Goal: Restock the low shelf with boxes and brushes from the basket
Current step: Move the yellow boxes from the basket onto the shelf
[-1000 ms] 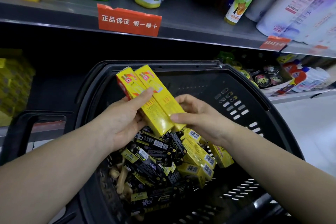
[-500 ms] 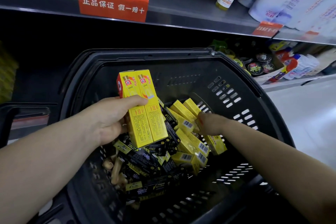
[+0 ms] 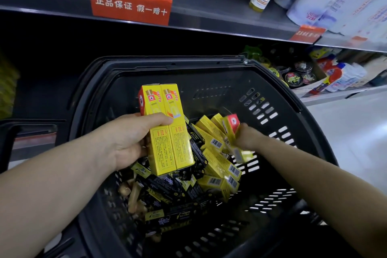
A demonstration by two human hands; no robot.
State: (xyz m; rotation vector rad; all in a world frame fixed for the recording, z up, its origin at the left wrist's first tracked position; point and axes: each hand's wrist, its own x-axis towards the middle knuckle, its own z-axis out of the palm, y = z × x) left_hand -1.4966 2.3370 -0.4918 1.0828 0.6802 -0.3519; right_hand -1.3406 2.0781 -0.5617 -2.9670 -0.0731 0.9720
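left hand [image 3: 129,140] grasps two yellow boxes [image 3: 169,132] side by side, held upright above the centre of the basket [image 3: 167,63]. right hand [image 3: 249,138] grips a third yellow box [image 3: 230,128], blurred, just above the loose boxes [image 3: 219,165] piled toward the right wall. brushes [image 3: 134,192] lie at the pile's left edge.
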